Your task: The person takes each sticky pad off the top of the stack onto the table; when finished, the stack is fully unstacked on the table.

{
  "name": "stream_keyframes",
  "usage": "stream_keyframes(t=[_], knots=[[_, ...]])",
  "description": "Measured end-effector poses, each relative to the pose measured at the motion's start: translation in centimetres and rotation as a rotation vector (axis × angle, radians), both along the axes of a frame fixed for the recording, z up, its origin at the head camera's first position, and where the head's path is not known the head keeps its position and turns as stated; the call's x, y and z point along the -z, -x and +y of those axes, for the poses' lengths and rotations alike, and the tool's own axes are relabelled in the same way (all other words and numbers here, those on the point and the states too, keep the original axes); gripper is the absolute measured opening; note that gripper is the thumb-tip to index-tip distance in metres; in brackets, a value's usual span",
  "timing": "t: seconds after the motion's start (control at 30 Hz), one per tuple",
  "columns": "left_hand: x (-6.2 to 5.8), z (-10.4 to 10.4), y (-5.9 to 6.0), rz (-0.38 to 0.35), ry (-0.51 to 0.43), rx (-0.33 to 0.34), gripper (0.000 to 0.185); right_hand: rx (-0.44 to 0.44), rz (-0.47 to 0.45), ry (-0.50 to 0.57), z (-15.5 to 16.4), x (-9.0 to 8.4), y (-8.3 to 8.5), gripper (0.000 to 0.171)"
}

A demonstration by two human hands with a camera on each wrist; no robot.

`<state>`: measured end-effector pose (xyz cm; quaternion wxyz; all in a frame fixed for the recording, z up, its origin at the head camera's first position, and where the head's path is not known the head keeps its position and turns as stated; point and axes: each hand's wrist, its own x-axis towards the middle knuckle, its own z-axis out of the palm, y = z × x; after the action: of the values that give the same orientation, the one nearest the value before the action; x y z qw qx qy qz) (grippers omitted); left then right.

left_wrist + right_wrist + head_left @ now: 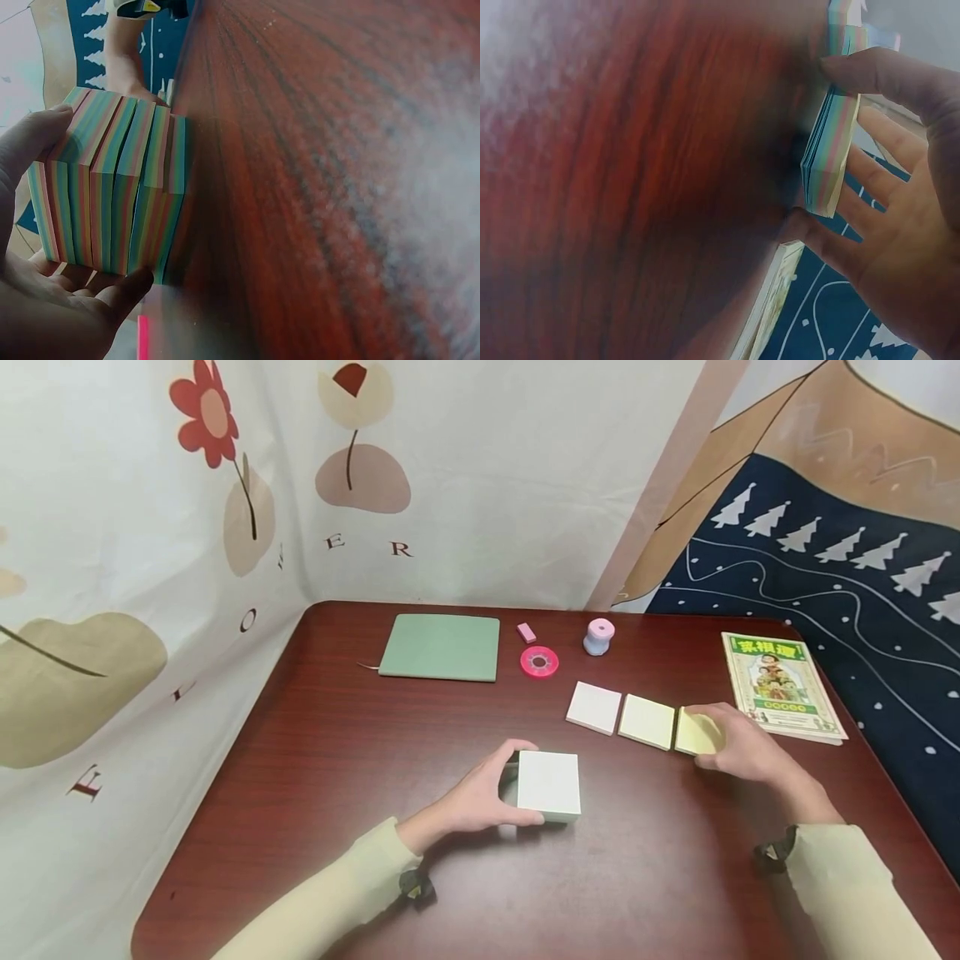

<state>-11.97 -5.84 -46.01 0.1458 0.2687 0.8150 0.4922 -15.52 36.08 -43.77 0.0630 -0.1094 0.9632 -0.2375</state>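
the left hand curls round the thick cube-shaped block of paper notes with a white top and rainbow-striped sides, which stands near the front middle of the dark red wooden table. the thumb lies on the far side and the fingers on the near side, so the block is pinched across its left end. in the left wrist view the block shows as several thinner pads stacked together, slightly stepped at their edges, with the fingers under one side.

the right hand rests on the thin pale yellow pad of notes at the right end of a row — thumb on one edge, fingers on the other, lightly pinching it; the right wrist view shows this pad held edge to edge. beside it lie a second pale yellow square pad and a white square pad, close together but apart.

the block is probably light but loose: the separate pads could slide or splay, so it is best squeezed across opposite sides, low down. the thin pad will bend and is best taken by its edges.

further back lie a green flat notebook, a small pink eraser, a pink tape roll, a pink and blue small dispenser and, right, a green and yellow printed booklet.
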Motion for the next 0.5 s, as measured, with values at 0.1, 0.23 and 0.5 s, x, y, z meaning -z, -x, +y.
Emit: stream_keyframes(t=[0.1,0.23,0.5], knots=[[-0.04,0.01,0.00,0.003,-0.001,-0.003,0.084,-0.005,-0.011,-0.022,0.16,0.02,0.28,0.072],[-0.07,0.03,-0.05,0.003,0.002,-0.004,0.084,0.003,-0.046,-0.055,0.19,-0.21,0.58,0.073],[-0.04,0.00,-0.03,0.001,-0.001,0.000,0.085,0.004,-0.064,-0.065,0.29,-0.05,0.66,0.072]])
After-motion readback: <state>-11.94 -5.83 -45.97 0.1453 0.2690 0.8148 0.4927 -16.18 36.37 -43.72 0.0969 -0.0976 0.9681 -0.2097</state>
